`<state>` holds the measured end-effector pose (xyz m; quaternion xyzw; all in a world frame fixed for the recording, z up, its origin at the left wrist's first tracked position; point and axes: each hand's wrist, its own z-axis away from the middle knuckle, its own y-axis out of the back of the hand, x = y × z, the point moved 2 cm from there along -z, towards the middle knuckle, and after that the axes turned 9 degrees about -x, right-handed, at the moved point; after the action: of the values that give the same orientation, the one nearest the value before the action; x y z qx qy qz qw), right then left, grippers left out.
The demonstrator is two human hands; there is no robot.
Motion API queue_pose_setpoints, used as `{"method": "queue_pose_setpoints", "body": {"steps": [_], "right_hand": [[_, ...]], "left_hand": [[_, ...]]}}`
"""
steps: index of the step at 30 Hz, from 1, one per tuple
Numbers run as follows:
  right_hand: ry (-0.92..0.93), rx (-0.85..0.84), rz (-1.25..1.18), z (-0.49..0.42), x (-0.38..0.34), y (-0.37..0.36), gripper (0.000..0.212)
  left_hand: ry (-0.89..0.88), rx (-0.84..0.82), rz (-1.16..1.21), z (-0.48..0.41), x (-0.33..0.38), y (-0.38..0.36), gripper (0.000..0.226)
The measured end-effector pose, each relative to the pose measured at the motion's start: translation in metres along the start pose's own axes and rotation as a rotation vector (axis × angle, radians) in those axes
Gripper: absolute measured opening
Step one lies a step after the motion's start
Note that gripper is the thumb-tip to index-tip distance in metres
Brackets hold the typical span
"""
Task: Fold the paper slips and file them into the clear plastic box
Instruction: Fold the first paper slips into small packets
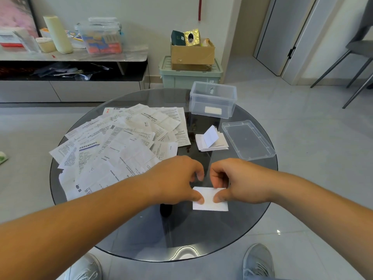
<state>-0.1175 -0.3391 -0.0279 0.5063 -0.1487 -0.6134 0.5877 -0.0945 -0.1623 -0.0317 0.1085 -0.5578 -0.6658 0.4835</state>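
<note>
Both grips are clamped on one small white folded slip (210, 202), which lies on the round glass table (201, 235) toward its near edge, a little right of the middle. My left grip (177, 178) has its thumb pressed on the slip's left part, with the fingers curled over the far edge. My right grip (240, 178) mirrors it, thumb on the slip's right part and fingers curled down behind. The two thumbs lie close together on the paper without touching.

Beyond my grips, near the right edge, sits a short stack of folded slips (212, 141); its top one stands half open like a tent. Just to the right of the stack the box's clear lid (248, 139) lies flat against the right edge of the table. The clear plastic box (213, 98) stands open at the far right edge, with one pale folded piece (213, 110) lying on its bottom.

Loose printed slips (121, 142) are spread in an overlapping heap over the left half of the table, from the far edge down to my left forearm. Under the near edge, my two grey shoes (258, 261) show on the tiled floor.
</note>
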Motion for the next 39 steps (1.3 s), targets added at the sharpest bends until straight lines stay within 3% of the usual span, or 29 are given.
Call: {"method": "queue_pose_setpoints", "body": {"steps": [6,12,16,21,25,35,39], "right_hand": [[0.043,0.08,-0.135,-0.002,0.004,0.004,0.025],[0.106,0.463,-0.357,-0.01,0.009,0.044,0.021],[0.075,0.597,-0.362,-0.031,0.021,0.075,0.018],[-0.032,0.559,-0.305,-0.057,0.045,0.081,0.019],[-0.073,0.519,-0.134,-0.066,0.054,0.072,0.015],[-0.033,0.403,0.239,-0.072,0.057,0.055,0.018],[-0.013,0.425,0.368,-0.071,0.056,0.056,0.022]], "left_hand": [[-0.037,0.021,0.105,-0.004,-0.005,0.002,0.022],[-0.025,0.318,0.46,-0.017,-0.012,0.047,0.013],[0.019,0.473,0.551,-0.047,-0.019,0.065,0.016],[0.069,0.432,0.433,-0.086,-0.025,0.062,0.003],[0.073,0.366,0.282,-0.099,-0.027,0.054,0.011],[0.057,0.267,0.067,-0.104,-0.027,0.042,0.026],[0.067,0.271,0.1,-0.106,-0.028,0.041,0.018]]}}
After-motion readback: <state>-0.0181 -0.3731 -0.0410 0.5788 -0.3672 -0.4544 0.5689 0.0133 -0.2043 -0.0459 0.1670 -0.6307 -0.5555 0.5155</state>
